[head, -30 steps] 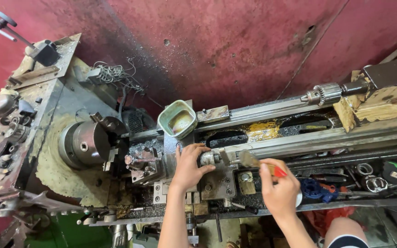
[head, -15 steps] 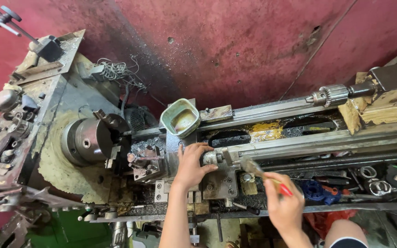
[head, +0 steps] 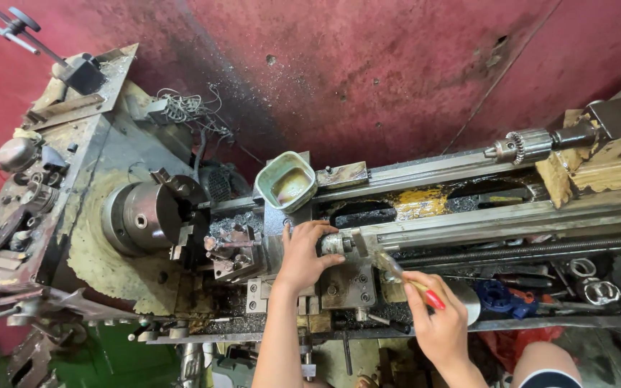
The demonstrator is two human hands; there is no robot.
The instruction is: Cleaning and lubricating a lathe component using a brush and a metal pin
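Head view: left hand [head: 302,255] fingers clamped on the lathe's small metal handle [head: 338,243], stiff, probably oily; right hand [head: 436,323] fingers closed around a light red-handled brush [head: 405,276], best held by its handle.

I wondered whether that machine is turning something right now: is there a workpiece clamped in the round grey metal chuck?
No, the round grey metal chuck shows only its bare face with a small open centre hole, nothing sticking out.
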